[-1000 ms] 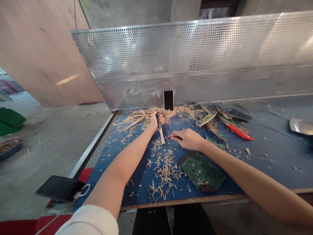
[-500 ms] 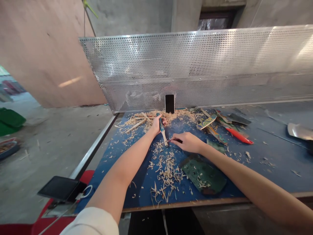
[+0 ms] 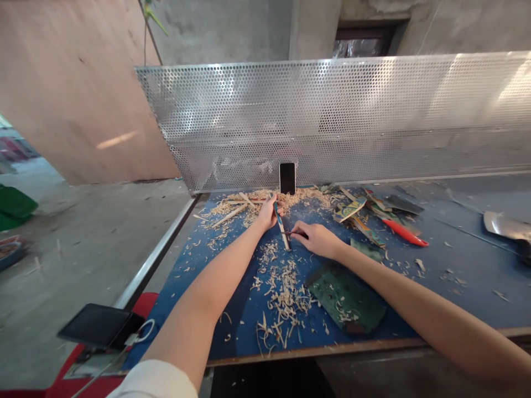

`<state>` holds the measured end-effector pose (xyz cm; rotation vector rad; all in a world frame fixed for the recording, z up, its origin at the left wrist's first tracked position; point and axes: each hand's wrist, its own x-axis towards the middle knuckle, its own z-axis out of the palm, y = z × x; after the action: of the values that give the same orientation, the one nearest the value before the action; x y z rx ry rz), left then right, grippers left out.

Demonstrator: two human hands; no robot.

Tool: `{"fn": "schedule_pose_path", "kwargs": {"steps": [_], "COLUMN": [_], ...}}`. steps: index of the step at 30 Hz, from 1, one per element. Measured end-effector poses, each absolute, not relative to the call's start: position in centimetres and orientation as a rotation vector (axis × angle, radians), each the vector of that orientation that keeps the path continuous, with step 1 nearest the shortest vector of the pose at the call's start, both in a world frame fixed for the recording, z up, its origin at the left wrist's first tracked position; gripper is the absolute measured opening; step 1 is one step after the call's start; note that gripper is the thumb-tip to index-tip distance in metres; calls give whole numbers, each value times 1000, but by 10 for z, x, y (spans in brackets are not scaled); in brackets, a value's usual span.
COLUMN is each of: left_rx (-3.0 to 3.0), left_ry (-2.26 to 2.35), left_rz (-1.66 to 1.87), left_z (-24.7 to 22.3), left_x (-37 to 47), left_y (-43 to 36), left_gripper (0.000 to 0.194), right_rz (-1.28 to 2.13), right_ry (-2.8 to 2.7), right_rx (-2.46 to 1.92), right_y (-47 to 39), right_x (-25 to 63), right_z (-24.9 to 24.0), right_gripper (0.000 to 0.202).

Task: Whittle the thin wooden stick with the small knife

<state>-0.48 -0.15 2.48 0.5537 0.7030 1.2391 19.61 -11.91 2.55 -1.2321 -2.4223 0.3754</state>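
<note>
My left hand (image 3: 268,213) is closed around the upper end of a narrow wooden strip (image 3: 281,225), painted blue on part of its face and bare pale wood toward its lower end. The strip slants down toward me over the blue tabletop (image 3: 240,287). My right hand (image 3: 317,239) grips a small knife (image 3: 305,236), whose thin blade lies across the strip near its lower end. Most of the knife's handle is hidden by my fingers. Curled wood shavings (image 3: 288,293) lie below the strip and around it.
Behind the table stands a perforated metal screen (image 3: 249,121) with a phone (image 3: 287,178) propped before it. Painted wood scraps (image 3: 350,210), a red-handled tool (image 3: 406,233) and a green sheet (image 3: 348,298) lie to the right. Pale sticks (image 3: 230,215) rest at the back left.
The strip has turned in my left hand, now showing a narrower side. The knife blade sits a little higher across it, away from the lower tip.
</note>
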Motion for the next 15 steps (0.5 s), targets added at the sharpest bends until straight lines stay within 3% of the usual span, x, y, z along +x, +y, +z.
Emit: {"fn": "schedule_pose_path", "kwargs": {"steps": [7, 15], "left_rx": [670, 767], "left_ry": [772, 813], "left_rz": [1305, 1337], "left_z": [18, 12], "left_x": [-1, 2], "left_y": [0, 3], "left_gripper": [45, 48], "right_rz": [244, 217], "right_ry": [-2456, -2367], "right_rx": [-1238, -1252], "right_y": [-110, -101], "right_x": [194, 186], "right_z": [21, 19], "right_gripper": [19, 23]}}
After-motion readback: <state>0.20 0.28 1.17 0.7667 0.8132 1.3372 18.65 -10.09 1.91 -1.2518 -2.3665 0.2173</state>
